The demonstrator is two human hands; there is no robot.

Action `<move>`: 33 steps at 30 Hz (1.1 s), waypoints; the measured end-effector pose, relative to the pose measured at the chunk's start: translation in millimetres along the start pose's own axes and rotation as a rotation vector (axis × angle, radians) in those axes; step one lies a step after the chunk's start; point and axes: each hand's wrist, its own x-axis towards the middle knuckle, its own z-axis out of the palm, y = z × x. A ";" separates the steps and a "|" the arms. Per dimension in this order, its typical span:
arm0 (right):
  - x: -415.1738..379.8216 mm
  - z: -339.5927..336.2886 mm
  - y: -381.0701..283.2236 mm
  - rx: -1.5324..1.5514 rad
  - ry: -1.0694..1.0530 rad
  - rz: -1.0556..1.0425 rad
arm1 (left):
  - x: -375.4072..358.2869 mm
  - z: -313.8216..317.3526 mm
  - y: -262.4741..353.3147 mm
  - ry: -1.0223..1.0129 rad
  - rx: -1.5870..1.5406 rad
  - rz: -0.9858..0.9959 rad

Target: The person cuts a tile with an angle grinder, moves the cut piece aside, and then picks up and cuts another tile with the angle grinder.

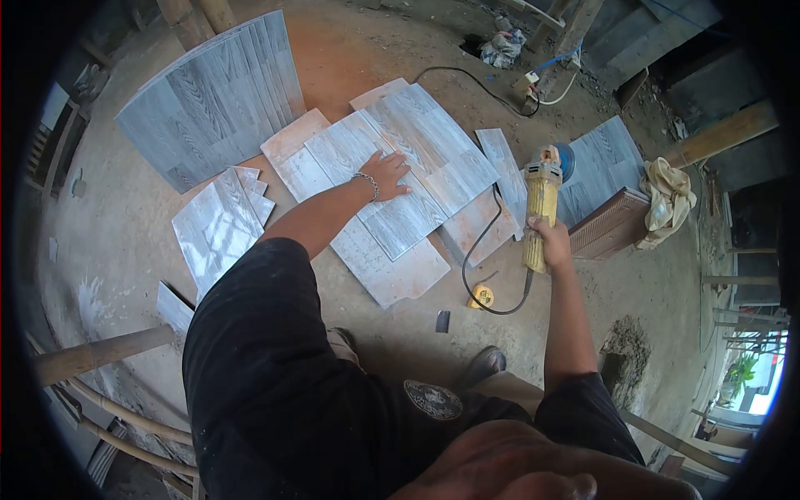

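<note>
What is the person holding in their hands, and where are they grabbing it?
The right hand grips a yellow angle grinder by its body, near the cord end. The left hand holds nothing; it lies flat on a grey wood-look tile.

You have around you, on the dusty concrete floor [125, 242]:
- one large grey wood-grain tile panel [212, 100], far left;
- a small stack of pale cut tile pieces [218, 225];
- a yellow tape measure [481, 296];
- a crumpled cream cloth [667, 200] on a brown ribbed box [608, 223];
- bamboo poles [100, 354], lower left;
- a white plug socket [525, 83] with cable.
</note>
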 end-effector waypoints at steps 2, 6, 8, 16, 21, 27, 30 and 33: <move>-0.5 -5.9 0.7 -0.006 0.017 -0.006 | 3.0 6.4 -5.6 -0.005 0.037 0.067; -1.2 -12.3 9.7 -0.083 0.017 -0.021 | 6.9 9.9 -15.5 0.104 0.035 0.158; -2.2 -5.2 7.2 -0.077 0.014 -0.014 | 12.6 -5.8 -8.1 0.041 0.091 0.136; -3.1 -4.9 17.8 -0.026 0.026 0.012 | -2.3 0.2 -0.1 0.149 0.083 0.120; -1.8 -2.4 17.3 0.017 0.029 0.030 | -23.7 -0.3 -0.1 0.130 0.079 0.115; -5.0 -4.9 23.9 0.017 0.018 0.035 | -64.2 15.0 -9.0 0.116 0.090 0.180; -7.0 -5.5 24.6 0.050 0.028 0.052 | -80.7 27.6 -26.2 0.487 -0.045 -0.464; -7.0 -8.4 33.4 0.031 0.034 0.052 | -126.6 13.6 -28.0 0.111 -0.367 -0.945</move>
